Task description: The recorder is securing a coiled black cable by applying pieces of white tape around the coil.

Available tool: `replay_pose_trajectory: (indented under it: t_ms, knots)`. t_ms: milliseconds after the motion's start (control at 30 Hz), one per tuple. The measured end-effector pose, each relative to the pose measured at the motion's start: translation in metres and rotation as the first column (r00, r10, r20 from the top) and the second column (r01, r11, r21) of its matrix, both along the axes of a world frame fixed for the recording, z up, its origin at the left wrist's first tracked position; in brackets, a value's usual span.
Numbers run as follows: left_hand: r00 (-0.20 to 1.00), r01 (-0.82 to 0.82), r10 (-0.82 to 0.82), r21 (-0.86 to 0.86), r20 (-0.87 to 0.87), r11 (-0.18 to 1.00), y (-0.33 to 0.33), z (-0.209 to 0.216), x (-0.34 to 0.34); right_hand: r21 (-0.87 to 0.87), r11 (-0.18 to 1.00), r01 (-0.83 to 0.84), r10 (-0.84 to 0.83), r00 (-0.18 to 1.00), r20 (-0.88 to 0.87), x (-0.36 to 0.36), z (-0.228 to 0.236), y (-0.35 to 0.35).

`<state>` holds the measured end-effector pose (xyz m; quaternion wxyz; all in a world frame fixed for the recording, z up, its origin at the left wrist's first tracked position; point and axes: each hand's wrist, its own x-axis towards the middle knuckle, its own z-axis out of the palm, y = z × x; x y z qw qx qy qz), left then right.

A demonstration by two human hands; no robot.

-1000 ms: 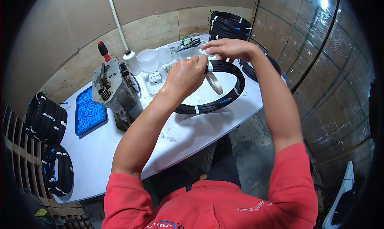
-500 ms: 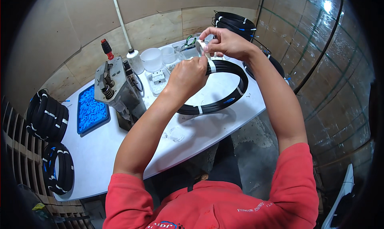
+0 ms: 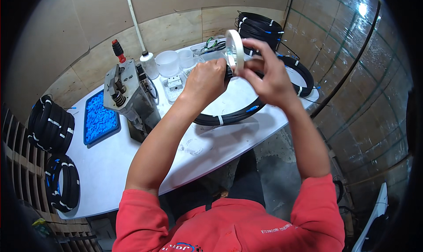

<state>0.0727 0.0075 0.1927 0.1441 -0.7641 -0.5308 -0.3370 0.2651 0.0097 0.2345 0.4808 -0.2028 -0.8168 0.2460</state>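
My left hand [image 3: 205, 81] is wrapped round the upper left part of a black cable coil [image 3: 234, 117], which stands out over the white table. White tape bands bind the coil, and a small blue connector [image 3: 252, 108] shows on its near right side. Just right of that fist, the fingers of my right hand [image 3: 269, 76] hold a roll of white tape [image 3: 238, 52]. The roll is upright beside the coil, its rim against my fingers. Part of the coil is hidden behind my right hand and forearm.
A metal hand press [image 3: 132, 93] stands left of the coil, by a tray of blue pieces [image 3: 101, 120]. Behind are clear tubs [image 3: 167, 63], a white bottle [image 3: 149, 65] and green-handled pliers [image 3: 210, 44]. More cable coils [image 3: 260, 28] lie back right and at the left edge [image 3: 66, 183].
My right hand has swung right and nearer with the tape roll, which now stands taller and faces sideways. The left hand keeps its grip on the coil.
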Motion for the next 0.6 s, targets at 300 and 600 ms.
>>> replay_pose_trajectory:
  t_ms: [300, 600]
  knots:
    - [0.999, 0.043, -0.044, 0.047, 0.011, 0.998, -0.001, 0.004, 0.003, 0.082, 0.986, 0.147, -0.152, 0.986, 0.062, 0.026, -0.103, -0.053]
    - [0.999, -0.005, 0.005, -0.001, -0.038, 1.0, 0.0, 0.003, 0.009, -0.443, 0.896, 0.009, -0.134, 0.958, -0.253, -0.002, -0.073, -0.049]
